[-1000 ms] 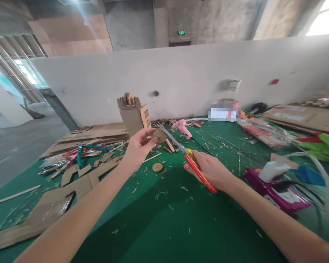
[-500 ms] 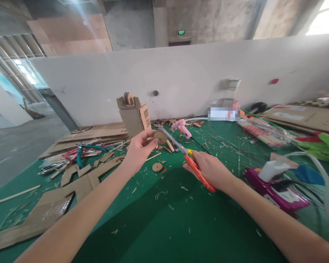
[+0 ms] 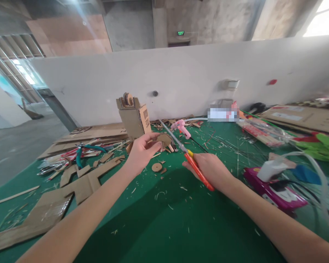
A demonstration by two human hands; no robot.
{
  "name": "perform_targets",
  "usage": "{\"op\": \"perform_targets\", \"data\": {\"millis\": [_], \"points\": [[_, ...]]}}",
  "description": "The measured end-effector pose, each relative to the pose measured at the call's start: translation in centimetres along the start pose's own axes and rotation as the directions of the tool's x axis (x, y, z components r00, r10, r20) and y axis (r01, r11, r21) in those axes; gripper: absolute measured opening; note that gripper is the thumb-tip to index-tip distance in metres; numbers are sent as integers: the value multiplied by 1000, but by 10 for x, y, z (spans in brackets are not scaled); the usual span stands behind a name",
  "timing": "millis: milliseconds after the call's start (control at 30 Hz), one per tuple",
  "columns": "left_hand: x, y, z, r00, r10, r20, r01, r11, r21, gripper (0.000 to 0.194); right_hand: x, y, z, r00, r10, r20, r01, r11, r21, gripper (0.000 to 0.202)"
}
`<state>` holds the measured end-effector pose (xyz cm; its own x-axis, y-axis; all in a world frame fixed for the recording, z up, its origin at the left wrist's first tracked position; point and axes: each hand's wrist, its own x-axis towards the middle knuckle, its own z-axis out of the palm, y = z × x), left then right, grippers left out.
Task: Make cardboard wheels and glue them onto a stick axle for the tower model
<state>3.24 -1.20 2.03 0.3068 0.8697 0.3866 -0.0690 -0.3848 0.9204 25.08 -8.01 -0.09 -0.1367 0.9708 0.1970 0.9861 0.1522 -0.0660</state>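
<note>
a small cardboard piece (image 3: 165,139) sits pinched in the left hand's (image 3: 144,151) grip, above the green worktop (image 3: 164,223). just beside it slant the blades of the scissors (image 3: 191,161); whether they touch it, i cannot tell. the right hand's (image 3: 213,167) grip is wrapped around the orange handles. nearby lies a cardboard disc (image 3: 157,167); farther back are a pink glue gun (image 3: 183,129) and an upright cardboard box (image 3: 131,122).
</note>
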Motion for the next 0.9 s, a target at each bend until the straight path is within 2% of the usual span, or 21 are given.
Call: {"op": "perform_targets", "data": {"millis": [167,400,900], "points": [[0,0,-1,1000,12,-12,-12,1000,-2,32,-1,1,-2,999,13,-35,-12,1000,19,51],[5,-3,-7,996,17,-82,-21,999,-47,35,-3,2,-3,999,-40,-11,41,986,164,44],[4,-4,-9,999,16,-49,-15,1000,22,40,1,8,0,1000,3,-15,-3,1000,0,55]]}}
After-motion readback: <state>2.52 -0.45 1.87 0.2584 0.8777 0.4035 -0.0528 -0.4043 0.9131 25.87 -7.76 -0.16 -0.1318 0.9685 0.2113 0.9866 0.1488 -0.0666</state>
